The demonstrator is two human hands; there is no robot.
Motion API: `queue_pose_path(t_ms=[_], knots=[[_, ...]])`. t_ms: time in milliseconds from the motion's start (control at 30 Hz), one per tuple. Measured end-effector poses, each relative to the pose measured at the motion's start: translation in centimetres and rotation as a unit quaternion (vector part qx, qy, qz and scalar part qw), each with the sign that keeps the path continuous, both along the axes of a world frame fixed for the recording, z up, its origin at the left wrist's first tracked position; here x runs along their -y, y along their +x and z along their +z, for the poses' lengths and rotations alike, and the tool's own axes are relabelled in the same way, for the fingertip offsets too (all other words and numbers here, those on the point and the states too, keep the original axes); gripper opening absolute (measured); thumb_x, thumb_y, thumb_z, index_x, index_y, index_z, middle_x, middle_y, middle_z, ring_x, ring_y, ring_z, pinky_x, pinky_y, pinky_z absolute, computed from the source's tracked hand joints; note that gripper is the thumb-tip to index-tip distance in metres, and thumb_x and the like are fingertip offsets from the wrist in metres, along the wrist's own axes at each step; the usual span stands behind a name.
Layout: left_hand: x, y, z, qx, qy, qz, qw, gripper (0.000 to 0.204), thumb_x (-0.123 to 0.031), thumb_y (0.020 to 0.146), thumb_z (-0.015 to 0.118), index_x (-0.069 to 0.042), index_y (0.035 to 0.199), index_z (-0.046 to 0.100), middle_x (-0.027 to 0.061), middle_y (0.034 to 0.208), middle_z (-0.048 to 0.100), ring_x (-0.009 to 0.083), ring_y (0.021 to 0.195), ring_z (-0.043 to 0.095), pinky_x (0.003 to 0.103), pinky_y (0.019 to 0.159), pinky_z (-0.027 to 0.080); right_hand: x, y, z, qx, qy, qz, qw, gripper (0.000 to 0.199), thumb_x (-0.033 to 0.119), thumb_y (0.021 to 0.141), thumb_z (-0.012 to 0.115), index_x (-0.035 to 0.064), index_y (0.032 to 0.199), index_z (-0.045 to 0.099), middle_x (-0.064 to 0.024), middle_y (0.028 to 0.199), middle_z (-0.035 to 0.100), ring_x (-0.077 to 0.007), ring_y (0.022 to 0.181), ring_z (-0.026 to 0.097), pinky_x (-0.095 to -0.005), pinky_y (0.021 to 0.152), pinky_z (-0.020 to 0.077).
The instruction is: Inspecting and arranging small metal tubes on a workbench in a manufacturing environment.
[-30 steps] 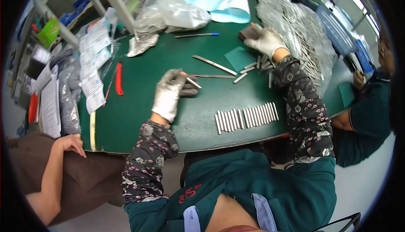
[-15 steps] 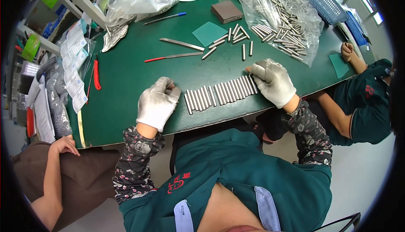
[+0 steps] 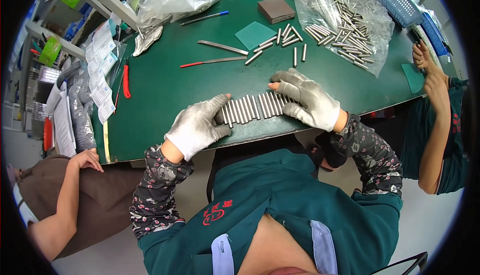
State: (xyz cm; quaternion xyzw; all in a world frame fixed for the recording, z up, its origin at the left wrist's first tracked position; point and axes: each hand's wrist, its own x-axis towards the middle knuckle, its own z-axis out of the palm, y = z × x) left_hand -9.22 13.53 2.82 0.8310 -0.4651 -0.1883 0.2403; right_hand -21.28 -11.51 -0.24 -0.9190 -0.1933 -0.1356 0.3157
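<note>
A row of slim metal pins (image 3: 243, 109) lies side by side on the green table, with a small gap near its middle. My left hand (image 3: 199, 126), in a white glove with bare fingertips showing, cups the row's left end, thumb on the near side and fingers on the far side. At the opposite end my right hand (image 3: 311, 101), gloved alike, spreads over the pins and hides several of them. Its fingers reach along their far ends and its thumb lies at the near side. Both hands are open, touching or almost touching the row.
Beyond lie loose pins (image 3: 295, 56), a red-handled file (image 3: 212, 62), a metal strip (image 3: 222, 47), a green square (image 3: 255, 36), a brown block (image 3: 276, 10) and a pen (image 3: 204, 18). A plastic bag of pins (image 3: 345, 25) lies far right. Red-handled pliers (image 3: 126, 81) lie left. People sit on both sides.
My left hand has moved right to the row's end, and my right hand has shifted left over the pins with its fingers spread. At the right, the co-worker's hands have come together.
</note>
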Motion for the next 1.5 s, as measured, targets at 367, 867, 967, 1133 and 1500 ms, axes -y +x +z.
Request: queue_pose_path(t_ms=[367, 867, 967, 1133, 1500], knots=[[0.9, 0.4, -1.0, -0.036, -0.005, 0.008, 0.999, 0.051, -0.004, 0.062, 0.072, -0.001, 0.108, 0.051, 0.0093, 0.066, 0.058, 0.0191, 0.059, 0.058, 0.03, 0.056, 0.047, -3.5, 1.0, -0.8, 0.022, 0.012, -0.095, 0.995, 0.042, 0.019, 0.074, 0.06, 0.0046, 0.112, 0.054, -0.0161, 0.109, 0.053, -0.0329, 0.107, 0.049, -0.0513, 0.097, 0.03], [2.7, -1.1, -2.7, -0.149, -0.188, 0.04, 0.97, 0.051, -0.012, 0.075, 0.066, 0.001, 0.117, 0.04, 0.0112, 0.073, 0.06, 0.0222, 0.064, 0.06, 0.032, 0.062, 0.049, -6.9, 3.0, 0.1, -0.039, 0.013, -0.11, 0.993, 0.055, 0.019, 0.076, 0.055, 0.0022, 0.127, 0.04, -0.0195, 0.108, 0.054, -0.0371, 0.11, 0.047, -0.0518, 0.1, 0.0268], [3.3, -0.7, -1.9, -0.239, -0.135, 0.093, 0.957, 0.036, -0.009, 0.077, 0.065, 0.001, 0.105, 0.044, 0.0083, 0.071, 0.057, 0.0146, 0.061, 0.056, 0.027, 0.058, 0.047, -6.6, 2.8, -0.7, 0.008, 0.018, -0.11, 0.994, 0.051, 0.021, 0.077, 0.053, 0.0036, 0.124, 0.044, -0.0202, 0.102, 0.057, -0.0356, 0.108, 0.048, -0.0507, 0.1, 0.027], [2.8, -0.9, -3.7, -0.156, -0.18, 0.129, 0.963, 0.032, -0.006, 0.077, 0.061, 0.0, 0.104, 0.045, 0.0096, 0.074, 0.059, 0.016, 0.064, 0.059, 0.028, 0.06, 0.048, -7.1, 3.4, -0.3, 0.004, -0.001, -0.102, 0.995, 0.044, 0.023, 0.074, 0.057, 0.0062, 0.114, 0.053, -0.0145, 0.102, 0.058, -0.0341, 0.106, 0.05, -0.0511, 0.098, 0.0287], [-3.1, -5.4, -2.1, -0.323, -0.182, 0.141, 0.918, 0.028, -0.008, 0.082, 0.054, -0.001, 0.109, 0.049, 0.0042, 0.076, 0.06, 0.0095, 0.059, 0.054, 0.022, 0.053, 0.045, -7.1, 2.7, -0.2, 0.018, 0.0, -0.093, 0.996, 0.022, 0.019, 0.062, 0.059, 0.0064, 0.08, 0.058, -0.0062, 0.084, 0.056, -0.0281, 0.081, 0.05, -0.0385, 0.076, 0.0415]])
